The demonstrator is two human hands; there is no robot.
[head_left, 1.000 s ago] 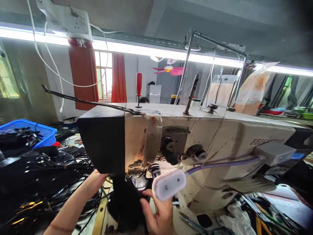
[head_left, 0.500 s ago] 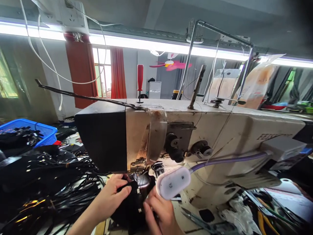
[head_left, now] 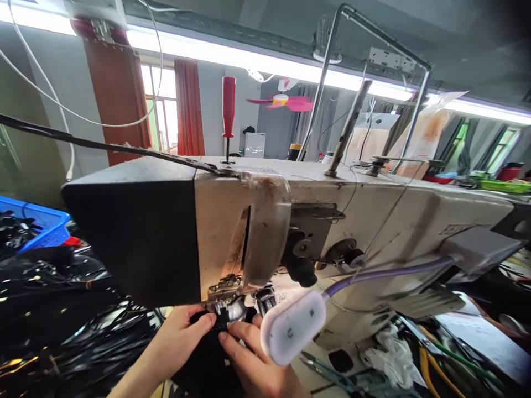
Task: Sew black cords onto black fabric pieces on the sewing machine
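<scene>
Below the head of a sewing machine (head_left: 232, 221), my left hand (head_left: 182, 337) pinches a piece of black fabric (head_left: 207, 359) between thumb and fingers. From the other side my right hand (head_left: 253, 348) presses finger and thumb on the same fabric, close to the left fingertips. Just beyond the fingers is the shiny metal presser foot area (head_left: 234, 307), partly covered by the hands. A white oval lamp (head_left: 294, 327) on a purple flexible neck hangs over my right hand and hides part of it.
Black straps and cords (head_left: 53, 331) are heaped on the left beside a blue basket (head_left: 37, 226). Pliers (head_left: 431, 365), snips (head_left: 319, 367) and crumpled white plastic (head_left: 392, 354) lie at right. A red screwdriver (head_left: 228, 108) stands upright on the machine.
The view has moved closer to the machine. My right hand has shifted left and forward, so its fingertips now sit near my left hand's on the black fabric.
</scene>
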